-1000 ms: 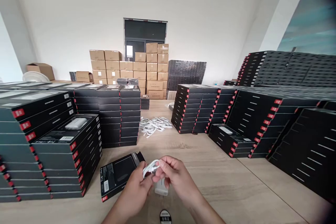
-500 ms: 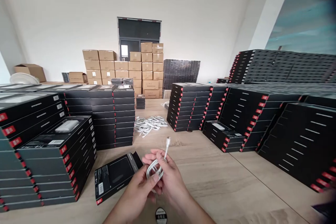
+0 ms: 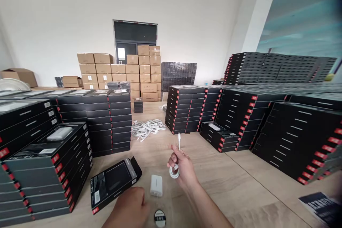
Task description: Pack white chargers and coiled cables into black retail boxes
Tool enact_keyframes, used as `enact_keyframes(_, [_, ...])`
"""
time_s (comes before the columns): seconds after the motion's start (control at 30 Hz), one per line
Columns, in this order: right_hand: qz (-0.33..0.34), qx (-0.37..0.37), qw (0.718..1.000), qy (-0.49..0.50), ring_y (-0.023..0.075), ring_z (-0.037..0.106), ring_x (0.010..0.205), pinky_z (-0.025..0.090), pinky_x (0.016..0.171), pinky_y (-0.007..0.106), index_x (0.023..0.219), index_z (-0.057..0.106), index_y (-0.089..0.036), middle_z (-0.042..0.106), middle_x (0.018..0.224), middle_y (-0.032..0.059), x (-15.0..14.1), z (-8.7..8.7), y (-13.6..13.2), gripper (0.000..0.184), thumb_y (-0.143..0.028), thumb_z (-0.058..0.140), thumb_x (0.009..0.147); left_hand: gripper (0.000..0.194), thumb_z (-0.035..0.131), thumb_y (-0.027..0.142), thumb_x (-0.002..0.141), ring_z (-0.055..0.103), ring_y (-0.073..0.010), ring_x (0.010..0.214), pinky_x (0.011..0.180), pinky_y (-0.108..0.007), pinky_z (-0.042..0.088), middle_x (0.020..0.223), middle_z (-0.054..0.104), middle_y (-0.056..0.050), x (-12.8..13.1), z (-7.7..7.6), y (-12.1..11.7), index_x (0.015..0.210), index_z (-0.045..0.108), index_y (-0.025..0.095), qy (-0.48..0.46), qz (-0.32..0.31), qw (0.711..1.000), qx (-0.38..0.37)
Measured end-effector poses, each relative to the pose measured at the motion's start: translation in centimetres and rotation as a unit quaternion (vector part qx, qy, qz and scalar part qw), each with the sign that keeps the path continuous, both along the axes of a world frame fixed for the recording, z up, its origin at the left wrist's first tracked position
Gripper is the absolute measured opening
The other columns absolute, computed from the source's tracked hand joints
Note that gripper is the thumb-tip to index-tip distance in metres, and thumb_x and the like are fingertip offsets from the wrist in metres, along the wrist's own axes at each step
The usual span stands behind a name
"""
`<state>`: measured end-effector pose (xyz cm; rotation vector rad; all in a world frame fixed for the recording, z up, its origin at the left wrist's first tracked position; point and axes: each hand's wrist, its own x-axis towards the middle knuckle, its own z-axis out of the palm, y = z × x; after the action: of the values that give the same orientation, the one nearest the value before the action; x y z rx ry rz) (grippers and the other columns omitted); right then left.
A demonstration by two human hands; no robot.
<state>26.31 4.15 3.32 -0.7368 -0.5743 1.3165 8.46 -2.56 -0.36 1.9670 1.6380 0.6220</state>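
Observation:
My right hand (image 3: 185, 169) is closed round a coiled white charging cable (image 3: 174, 172), whose connector end points up above the thumb. Lower and to the left is my left hand (image 3: 130, 205), away from the cable with its fingers curled in. What those fingers hold, if anything, is hidden. Between the hands a white plug charger (image 3: 156, 185) rests on the table with its prongs towards me. Just beyond my left hand lies a black box (image 3: 114, 181) with its end flap open. A small round black-and-white label (image 3: 160, 218) sits near the table's front edge.
Tall stacks of black boxes (image 3: 108, 124) stand on the left, with more stacks (image 3: 288, 139) on the right. A pile of white cables (image 3: 146, 128) lies further back on the wooden table (image 3: 213, 181). Brown cartons (image 3: 132, 69) are piled by the wall.
My left hand has come off the cable and moved down to the left. My right hand keeps the coil, shifted right. The white charger now shows between them. The view has turned slightly right.

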Motion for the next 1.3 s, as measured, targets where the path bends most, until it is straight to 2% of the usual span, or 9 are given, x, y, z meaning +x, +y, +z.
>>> enact_keyframes(0.17, [-0.028,0.02,0.999,-0.032,0.0215,0.07,0.072,0.055,0.07,0.033,0.097,0.07,-0.017,0.073,0.066,0.0027,-0.2,0.6,-0.7,0.031,-0.034,0.072,0.07,0.005,0.047,0.019,0.076,0.056,-0.0155,0.058,0.054,-0.024,0.039,0.067,0.06,0.001,1.5,-0.5,1.3,0.076,0.05,0.022,-0.231,0.062,0.971,0.021])
enact_keyframes(0.33, [-0.039,0.078,0.965,-0.246,0.03,0.057,0.118,0.04,0.102,0.04,0.1,0.075,-0.019,0.074,0.108,0.0102,-2.2,0.5,-2.0,0.04,-0.05,0.06,0.08,0.067,0.059,0.032,0.076,0.066,-0.019,0.073,0.053,-0.025,0.05,0.098,0.066,-0.006,2.4,-0.2,1.7,0.135,0.029,0.022,-0.501,0.124,0.856,0.029])
enact_keyframes(0.53, [-0.084,0.142,0.912,-0.376,0.0258,0.038,0.136,0.022,0.116,0.043,0.119,0.066,-0.028,0.05,0.143,0.0046,-4.2,-1.8,-2.1,0.042,-0.051,0.052,0.088,0.049,0.072,0.039,0.072,0.063,-0.0257,0.104,0.078,-0.036,0.054,0.119,0.063,-0.009,3.0,0.5,1.1,0.114,0.053,0.025,-0.713,0.098,0.691,-0.072])
enact_keyframes(0.6, [-0.072,0.136,0.895,-0.419,0.0255,0.032,0.14,0.018,0.117,0.044,0.128,0.06,-0.029,0.043,0.148,0.0036,-4.2,-2.5,-1.8,0.046,-0.052,0.049,0.089,0.042,0.076,0.034,0.069,0.063,-0.0247,0.104,0.083,-0.038,0.052,0.117,0.065,-0.008,2.8,0.9,1.0,0.105,0.058,0.025,-0.741,0.069,0.665,-0.064])
enact_keyframes(0.73, [0.002,0.146,0.869,-0.472,0.0245,0.026,0.142,0.013,0.118,0.044,0.14,0.046,-0.028,0.041,0.149,0.0031,-3.8,-2.9,-1.4,0.057,-0.053,0.05,0.089,0.033,0.081,0.032,0.064,0.066,-0.0195,0.091,0.081,-0.032,0.05,0.103,0.071,-0.004,1.7,1.5,1.2,0.088,0.062,0.022,-0.73,0.044,0.679,-0.058])
enact_keyframes(0.87, [0.137,0.13,0.913,-0.361,0.0275,0.042,0.133,0.027,0.112,0.047,0.136,0.051,-0.026,0.052,0.141,0.0064,-2.9,-2.0,-1.2,0.054,-0.054,0.045,0.09,0.031,0.079,0.034,0.066,0.065,-0.0153,0.077,0.069,-0.026,0.049,0.086,0.071,0.001,0.6,1.8,1.8,0.075,0.053,0.021,-0.707,0.067,0.701,-0.058])
enact_keyframes(0.97, [0.192,0.102,0.925,-0.313,0.0291,0.056,0.118,0.04,0.101,0.046,0.131,0.057,-0.024,0.064,0.126,0.008,-2.2,-1.1,-1.3,0.053,-0.05,0.057,0.084,0.033,0.078,0.035,0.066,0.066,-0.0155,0.078,0.067,-0.025,0.048,0.088,0.072,0.001,0.3,1.9,2.0,0.073,0.049,0.021,-0.7,0.059,0.709,-0.054])
enact_keyframes(1.13, [0.206,0.106,0.921,-0.312,0.0245,0.062,0.104,0.046,0.092,0.037,0.128,0.057,-0.023,0.071,0.108,0.0059,-2.6,-0.4,-2.2,0.058,-0.031,0.074,0.074,0.035,0.079,0.034,0.064,0.067,-0.0169,0.076,0.071,-0.028,0.049,0.083,0.072,0.0,0.5,2.1,2.0,0.073,0.048,0.021,-0.688,0.044,0.722,-0.053])
enact_keyframes(1.3, [0.13,0.085,0.931,-0.331,0.0214,0.064,0.08,0.05,0.074,0.032,0.116,0.065,-0.02,0.071,0.091,0.0035,-4.0,-1.5,-1.9,0.046,-0.025,0.071,0.071,0.041,0.084,0.03,0.055,0.069,-0.02,0.078,0.076,-0.032,0.051,0.089,0.074,-0.002,0.5,1.9,2.2,0.068,0.046,0.02,-0.688,0.075,0.72,-0.054])
